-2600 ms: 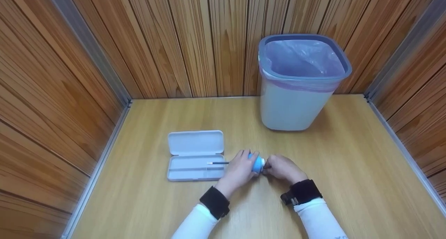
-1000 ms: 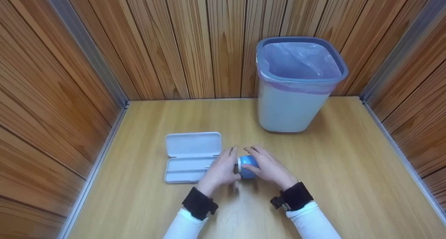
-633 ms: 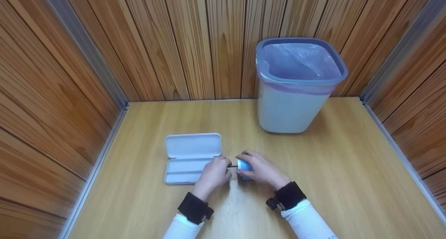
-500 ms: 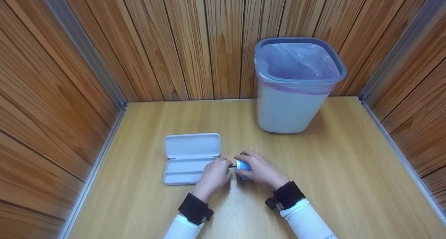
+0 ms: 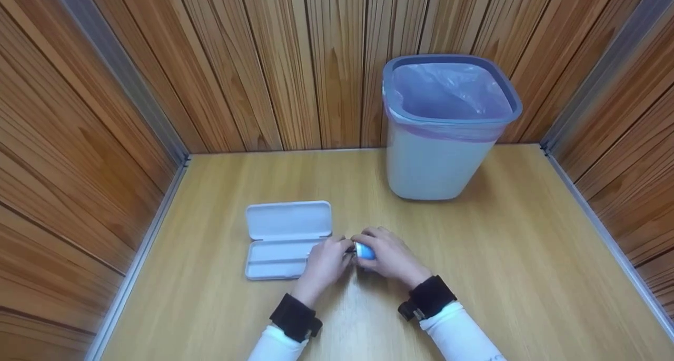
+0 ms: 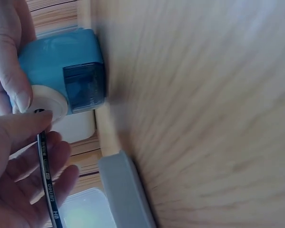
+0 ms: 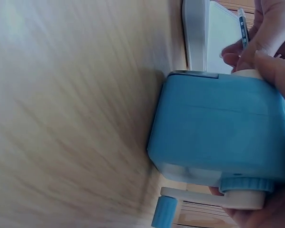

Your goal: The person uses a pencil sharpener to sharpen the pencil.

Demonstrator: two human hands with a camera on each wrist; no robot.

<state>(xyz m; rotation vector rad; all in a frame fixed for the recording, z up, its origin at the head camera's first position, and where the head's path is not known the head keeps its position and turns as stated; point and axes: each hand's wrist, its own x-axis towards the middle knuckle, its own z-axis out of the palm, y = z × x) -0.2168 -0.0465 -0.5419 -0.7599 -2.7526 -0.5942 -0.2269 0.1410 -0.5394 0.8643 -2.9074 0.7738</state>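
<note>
A blue crank pencil sharpener stands on the table, its cream round front facing left and its crank toward the right side. My right hand grips its body from above. My left hand pinches a dark pencil with "HB" printed on it, thumb and finger close to the sharpener's hole. The pencil's end meets that hole; how deep it sits is hidden. Just left of the hands lies an open pale pencil case, partly covered by my left hand.
A white bin with a grey rim and a plastic liner stands at the back right. Wood-panelled walls enclose the table at the back and on both sides.
Earlier the left hand held the sharpener; it has been turned, and the right hand now grips it. The left hand now pinches the pencil, and the hands have moved slightly closer together.
</note>
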